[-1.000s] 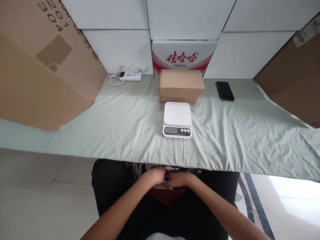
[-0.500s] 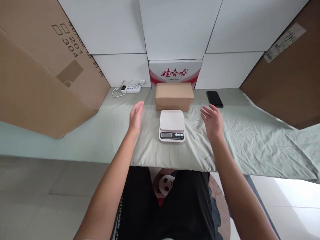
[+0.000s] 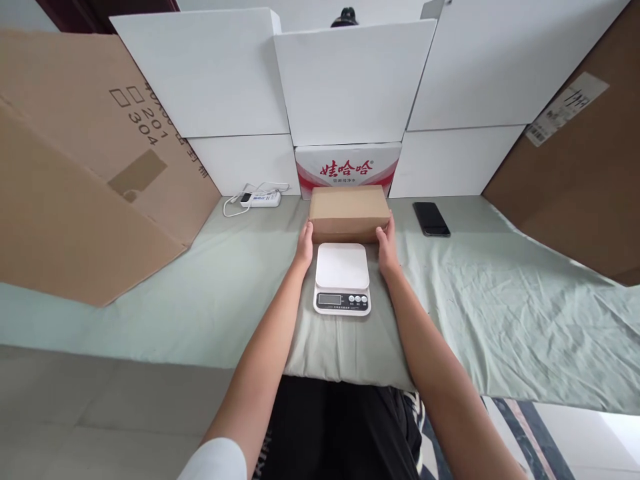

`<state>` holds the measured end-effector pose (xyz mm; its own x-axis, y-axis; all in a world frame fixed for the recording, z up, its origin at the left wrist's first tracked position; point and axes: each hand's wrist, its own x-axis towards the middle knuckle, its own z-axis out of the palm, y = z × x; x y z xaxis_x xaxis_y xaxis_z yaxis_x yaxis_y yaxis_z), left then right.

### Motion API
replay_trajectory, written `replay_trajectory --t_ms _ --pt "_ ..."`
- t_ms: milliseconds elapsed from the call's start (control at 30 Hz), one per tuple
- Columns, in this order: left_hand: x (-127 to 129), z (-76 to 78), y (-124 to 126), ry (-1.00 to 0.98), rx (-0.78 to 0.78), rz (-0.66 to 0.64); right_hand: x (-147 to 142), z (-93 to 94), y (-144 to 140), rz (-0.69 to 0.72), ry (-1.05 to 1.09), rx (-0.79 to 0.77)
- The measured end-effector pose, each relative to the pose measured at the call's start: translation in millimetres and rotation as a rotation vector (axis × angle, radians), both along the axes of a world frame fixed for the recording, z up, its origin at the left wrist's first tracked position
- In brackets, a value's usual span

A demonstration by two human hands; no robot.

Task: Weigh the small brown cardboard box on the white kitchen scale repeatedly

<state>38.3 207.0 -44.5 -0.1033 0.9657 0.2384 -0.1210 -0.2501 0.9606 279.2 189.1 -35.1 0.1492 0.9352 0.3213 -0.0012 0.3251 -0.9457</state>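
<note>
The head view shows one small cardboard box point(image 3: 349, 212), one white kitchen scale point(image 3: 343, 278), one black phone point(image 3: 431, 219) and one white power strip point(image 3: 259, 199) on the cloth-covered tabletop point(image 3: 500, 300). The box is plain brown, closed, just behind the scale. The left hand point(image 3: 304, 245) and right hand point(image 3: 387, 248) press its two ends, fingers together.

cardboard box point(image 3: 349, 211) | plain brown, closed, rectangular | lies flat with its long side across the view | rests on the green-sheeted worktop point(image 3: 225, 280) | just behind the white kitchen scale point(image 3: 343, 277), in front of the red-and-white printed carton point(image 3: 347, 167)
</note>
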Motion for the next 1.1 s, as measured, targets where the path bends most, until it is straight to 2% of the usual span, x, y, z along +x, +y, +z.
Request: replay_trajectory --t_ms 67,133,233,300,367,467,633,867,1100 --pt "-1.4 13.4 -5.2 -0.012 0.039 0.016 -0.4 14.4 -5.9 0.014 -0.02 0.055" --pt "-4.3 32.3 -20.7 0.025 0.1 0.016 2.6 28.6 -16.5 0.033 -0.058 0.139" --pt "-10.6 56.3 -62.3 0.144 0.183 0.028 10.7 39.0 -45.1 0.055 -0.138 0.212" --pt "-14.1 61.2 -93.7 0.235 0.211 0.035 15.1 34.9 -68.9 0.05 -0.185 0.199" --pt "-15.0 56.1 -118.8 0.276 0.216 0.04 17.1 23.8 -90.2 0.023 -0.208 0.167" --pt "-11.6 39.2 -137.5 0.266 0.193 0.036 16.1 5.2 -108.1 -0.042 -0.228 0.158" --pt "-8.2 22.4 -142.0 0.211 0.154 0.04 12.7 -6.5 -110.5 -0.147 -0.275 0.167" --pt "-15.0 17.5 -147.0 0.246 0.171 0.097 9.0 -5.7 -110.6 -0.187 -0.315 0.184" --pt "-15.5 15.9 -144.7 0.248 0.191 0.094 7.6 -9.7 -110.0 -0.216 -0.32 0.235"
